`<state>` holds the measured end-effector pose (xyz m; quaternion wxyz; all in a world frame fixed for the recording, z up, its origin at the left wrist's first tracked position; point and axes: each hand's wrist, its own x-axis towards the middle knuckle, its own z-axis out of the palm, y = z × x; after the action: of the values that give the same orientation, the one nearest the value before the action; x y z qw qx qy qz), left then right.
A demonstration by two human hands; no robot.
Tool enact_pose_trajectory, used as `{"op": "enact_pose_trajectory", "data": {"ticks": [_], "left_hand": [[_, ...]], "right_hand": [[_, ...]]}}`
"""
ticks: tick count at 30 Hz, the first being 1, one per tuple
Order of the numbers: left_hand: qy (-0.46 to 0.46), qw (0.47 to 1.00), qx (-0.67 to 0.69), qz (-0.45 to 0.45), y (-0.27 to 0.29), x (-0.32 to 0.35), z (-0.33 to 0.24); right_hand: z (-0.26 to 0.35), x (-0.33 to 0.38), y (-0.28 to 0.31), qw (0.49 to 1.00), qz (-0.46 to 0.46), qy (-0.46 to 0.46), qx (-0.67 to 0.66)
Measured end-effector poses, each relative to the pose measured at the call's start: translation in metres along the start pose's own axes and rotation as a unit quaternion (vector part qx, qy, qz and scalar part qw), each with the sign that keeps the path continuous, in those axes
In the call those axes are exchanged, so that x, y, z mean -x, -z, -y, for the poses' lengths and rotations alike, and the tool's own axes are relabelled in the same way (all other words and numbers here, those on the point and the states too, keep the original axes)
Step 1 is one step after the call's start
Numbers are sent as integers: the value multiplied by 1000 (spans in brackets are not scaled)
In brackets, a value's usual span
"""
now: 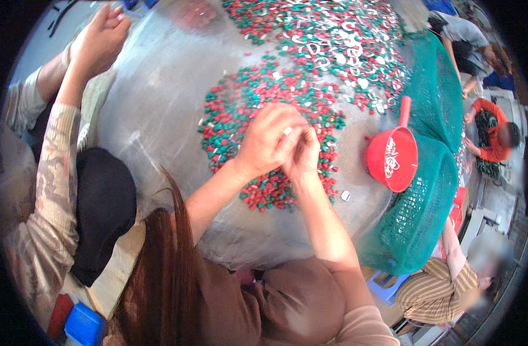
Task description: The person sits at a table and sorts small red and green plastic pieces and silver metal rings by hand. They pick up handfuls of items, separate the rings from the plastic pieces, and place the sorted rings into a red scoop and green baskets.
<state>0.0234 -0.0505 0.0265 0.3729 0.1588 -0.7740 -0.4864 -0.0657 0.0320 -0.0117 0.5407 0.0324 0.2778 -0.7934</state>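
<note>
A lone white piece (346, 196) lay on the table (160, 86). Beyond it, the left hand (269, 138) and right hand (303, 154) met above a pile of red and green pieces (241, 115), fingers curled together; I couldn't tell whether they pinched anything. To their right sat a red scoop (377, 161) holding white bits; farther off spread a mixed heap (344, 49).

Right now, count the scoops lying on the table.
1: the red scoop, right of the near pile of red and green pieces, beside the green net, with white rings inside. Others may be hidden beneath the net.
</note>
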Motion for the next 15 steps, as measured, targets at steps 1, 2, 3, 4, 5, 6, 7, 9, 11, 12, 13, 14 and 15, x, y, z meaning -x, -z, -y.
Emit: {"op": "enact_pose_trajectory", "data": {"ticks": [1, 2, 3, 4, 5, 6, 7, 9, 11, 12, 13, 14, 15], "left_hand": [[-59, 995, -70, 31, -18, 2, 9], [-67, 992, -90, 54, -30, 3, 10], [-76, 988, -111, 77, -42, 4, 9], [-86, 983, -127, 100, -53, 3, 5], [-88, 979, -138, 122, -64, 2, 0], [-91, 975, -148, 142, -74, 2, -7], [-90, 969, -167, 160, -79, 0, -13], [-93, 962, -177, 184, -83, -4, -21], [-94, 962, -192, 169, -84, -14, -30], [-77, 969, -183, 149, -77, -21, -34], [-64, 970, -191, 137, -70, -26, -35], [-56, 973, -191, 116, -61, -30, -36], [-51, 977, -186, 96, -57, -36, -36]], "right_hand": [[7, 7, -2, 998, -32, 29, 40], [14, 15, -14, 991, -122, 20, 44], [17, 4, 34, 990, -101, 79, 50], [25, 7, 35, 988, -125, 87, 37], [32, 15, 36, 985, -150, 79, 14], [37, 24, 36, 983, -168, 69, -11], [40, 32, 34, 982, -180, 52, -37], [52, 43, 32, 976, -192, 31, -99], [88, 45, 42, 961, -193, 59, -191], [116, 39, 58, 945, -148, 78, -280], [153, 34, 51, 931, -174, 145, -288], [194, 26, 36, 924, -153, 214, -276], [271, 8, 73, 934, -27, 129, -333]]}}
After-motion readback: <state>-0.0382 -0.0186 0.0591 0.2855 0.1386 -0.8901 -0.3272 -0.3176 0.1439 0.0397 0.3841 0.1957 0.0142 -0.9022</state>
